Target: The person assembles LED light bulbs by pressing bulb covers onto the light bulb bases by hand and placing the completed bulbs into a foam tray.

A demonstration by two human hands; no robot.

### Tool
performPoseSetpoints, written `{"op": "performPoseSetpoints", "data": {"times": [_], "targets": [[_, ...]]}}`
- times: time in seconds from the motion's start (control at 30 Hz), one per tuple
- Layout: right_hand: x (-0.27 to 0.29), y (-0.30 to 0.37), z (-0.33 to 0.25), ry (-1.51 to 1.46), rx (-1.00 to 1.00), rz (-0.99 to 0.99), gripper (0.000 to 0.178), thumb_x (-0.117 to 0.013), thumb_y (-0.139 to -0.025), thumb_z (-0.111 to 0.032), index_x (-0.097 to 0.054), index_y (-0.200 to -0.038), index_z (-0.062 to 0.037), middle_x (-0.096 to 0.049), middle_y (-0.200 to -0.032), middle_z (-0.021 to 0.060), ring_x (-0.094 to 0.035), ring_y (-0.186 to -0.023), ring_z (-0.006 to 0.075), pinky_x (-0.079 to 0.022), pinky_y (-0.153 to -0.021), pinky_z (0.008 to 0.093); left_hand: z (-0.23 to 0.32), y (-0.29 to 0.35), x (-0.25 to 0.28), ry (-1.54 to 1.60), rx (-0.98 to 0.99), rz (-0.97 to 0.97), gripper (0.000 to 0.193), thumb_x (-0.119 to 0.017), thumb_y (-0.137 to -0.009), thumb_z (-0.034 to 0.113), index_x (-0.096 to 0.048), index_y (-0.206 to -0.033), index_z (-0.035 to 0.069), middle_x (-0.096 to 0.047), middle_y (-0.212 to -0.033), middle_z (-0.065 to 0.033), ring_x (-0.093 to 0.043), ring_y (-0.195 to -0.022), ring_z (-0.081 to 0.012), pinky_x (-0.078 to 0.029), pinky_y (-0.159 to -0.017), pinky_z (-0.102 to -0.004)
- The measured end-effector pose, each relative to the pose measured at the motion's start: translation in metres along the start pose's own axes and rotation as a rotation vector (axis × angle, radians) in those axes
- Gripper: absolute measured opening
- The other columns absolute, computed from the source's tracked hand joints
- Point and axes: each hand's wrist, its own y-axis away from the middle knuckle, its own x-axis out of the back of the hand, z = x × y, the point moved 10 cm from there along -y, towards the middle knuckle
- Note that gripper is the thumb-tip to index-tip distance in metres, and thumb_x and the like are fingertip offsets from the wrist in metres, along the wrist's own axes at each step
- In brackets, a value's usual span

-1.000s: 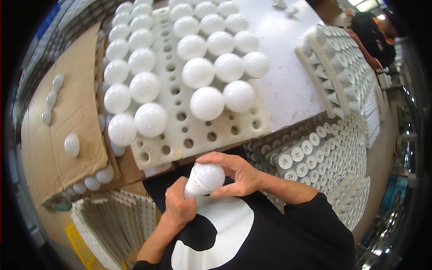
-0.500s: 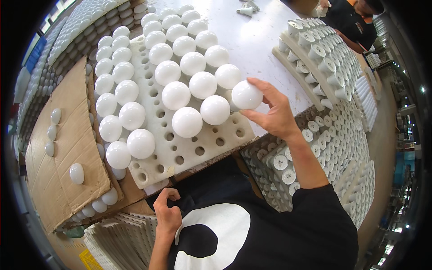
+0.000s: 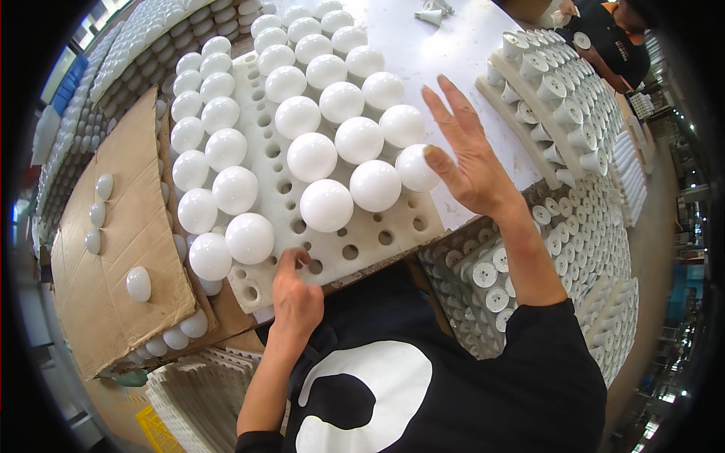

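Observation:
A pale foam tray (image 3: 332,258) with holes lies on the table, holding rows of round white bulb covers (image 3: 326,205). My right hand (image 3: 479,170) is open beside the last cover of the front row (image 3: 415,167), its fingers spread and raised. The thumb overlaps that cover's right side; whether it still touches is hard to tell. At the tray's front edge, my left hand (image 3: 297,294) is loosely curled over the holes, with nothing visible in it. Several holes along the front and through a lengthwise strip hold no cover.
Cardboard (image 3: 121,249) with a few loose covers lies at left, over more covers. Racks of white bulb bases (image 3: 559,106) stand at right, with more stacked below. Loose bulb parts (image 3: 430,15) sit at the table's far side. A co-worker (image 3: 608,41) works at far right.
My right hand has let go of the bulb cover, now at the front row's right end, and opened its fingers. My left hand has moved up and forward to the tray's front edge.

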Motion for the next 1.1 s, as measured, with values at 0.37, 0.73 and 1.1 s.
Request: {"op": "performPoseSetpoints", "data": {"times": [0.37, 0.73, 1.1], "targets": [[-0.06, -0.027, 0.008, 0.245, 0.009, -0.343, 0.089, -0.034, -0.09, -0.07, -0.027, -0.148, -0.0022, -0.016, -0.154, 0.0249, -0.01, -0.144, 0.0409, -0.012, -0.113, 0.06, -0.03, -0.046, -0.029, -0.03, 0.095, 0.07, 0.037, -0.052, -0.067, -0.01, -0.056, -0.104, -0.008, -0.051, -0.106, -0.026, -0.048, -0.101, -0.0446, -0.042, -0.089, -0.0478], [-0.061, -0.154, 0.269, -0.082, -0.355, 0.155, 0.079, -0.053, -0.088, -0.056, -0.032, -0.147, -0.0072, -0.024, -0.151, 0.026, -0.022, -0.141, 0.0384, -0.025, -0.114, 0.0464, -0.024, -0.051, -0.033, -0.084, -0.026, 0.07, 0.03, -0.064, -0.072, -0.005, -0.057, -0.101, -0.005, -0.053, -0.096, -0.0202, -0.056, -0.086, -0.0418, -0.047, -0.074, -0.045], [-0.067, -0.221, 0.455, 0.232, -0.595, 0.55, 0.091, -0.066, -0.073, -0.051, -0.03, -0.146, -0.0109, -0.026, -0.145, 0.0283, -0.036, -0.13, 0.0432, -0.03, -0.109, 0.0463, -0.039, -0.08, -0.08, -0.361, -0.21, -0.145, 0.029, -0.054, -0.072, -0.002, -0.058, -0.101, -0.002, -0.062, -0.096, -0.0193, -0.057, -0.093, -0.0434, -0.043, -0.092, -0.0453]]}}
